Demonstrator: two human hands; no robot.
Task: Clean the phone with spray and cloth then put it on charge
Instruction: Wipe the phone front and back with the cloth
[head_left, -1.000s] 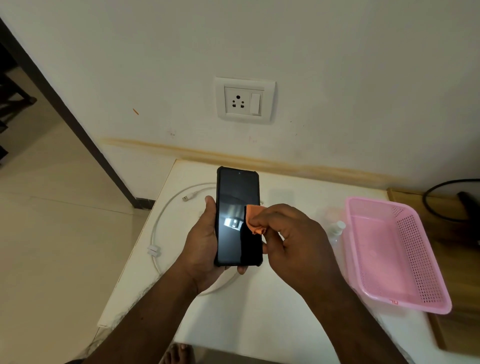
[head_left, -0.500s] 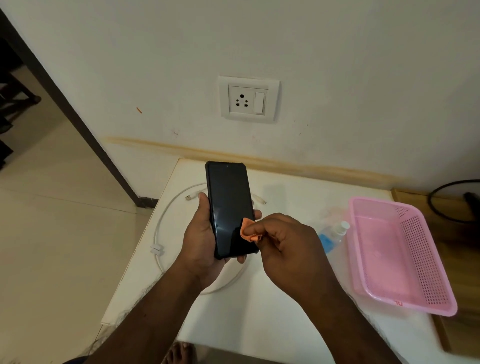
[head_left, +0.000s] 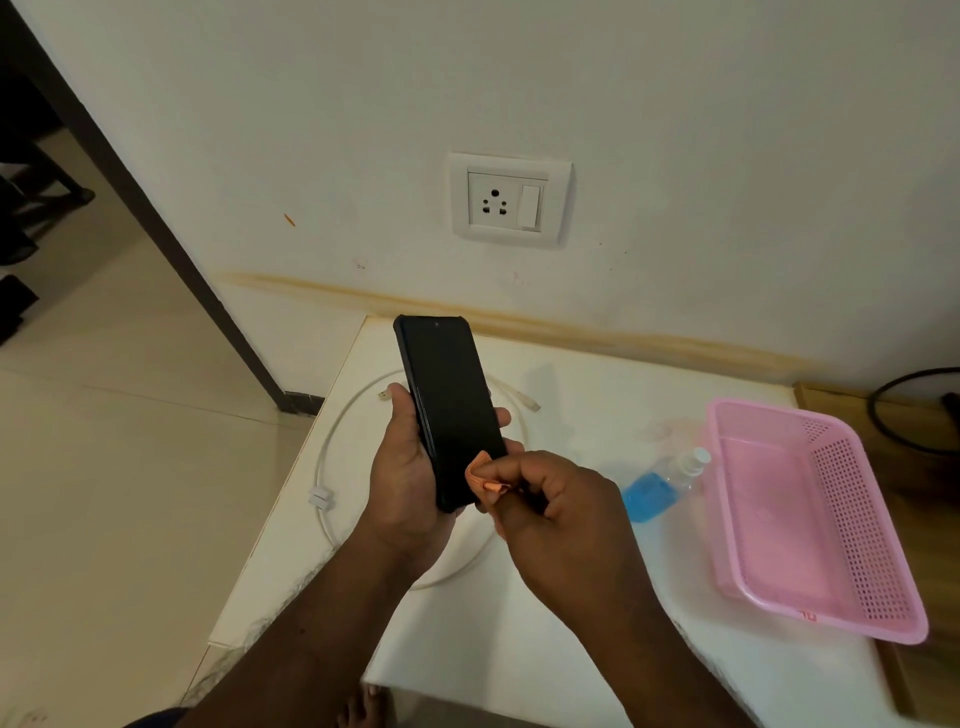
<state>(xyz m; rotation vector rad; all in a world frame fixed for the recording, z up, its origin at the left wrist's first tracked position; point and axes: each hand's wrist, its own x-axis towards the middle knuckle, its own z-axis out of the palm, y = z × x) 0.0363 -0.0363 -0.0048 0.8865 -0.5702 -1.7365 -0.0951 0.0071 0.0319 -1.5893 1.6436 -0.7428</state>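
My left hand (head_left: 408, 480) grips a black phone (head_left: 449, 405) from below, screen up, its top tilted to the left above the white table (head_left: 571, 613). My right hand (head_left: 558, 514) pinches a small orange cloth (head_left: 480, 478) against the phone's lower right corner. A spray bottle (head_left: 660, 486) with blue liquid lies on the table right of my hands. A white charging cable (head_left: 332, 457) loops on the table under the phone, its plug end (head_left: 383, 395) near my left thumb.
A pink plastic basket (head_left: 831, 597) stands at the table's right side. A white wall socket (head_left: 509, 200) with a switch is on the wall above. A black cable (head_left: 893, 415) lies on a wooden surface at the far right. Tiled floor is to the left.
The phone has tilted and shifted left in my left hand. My right hand with the cloth has slid down the screen to its lower right corner, uncovering the spray bottle.
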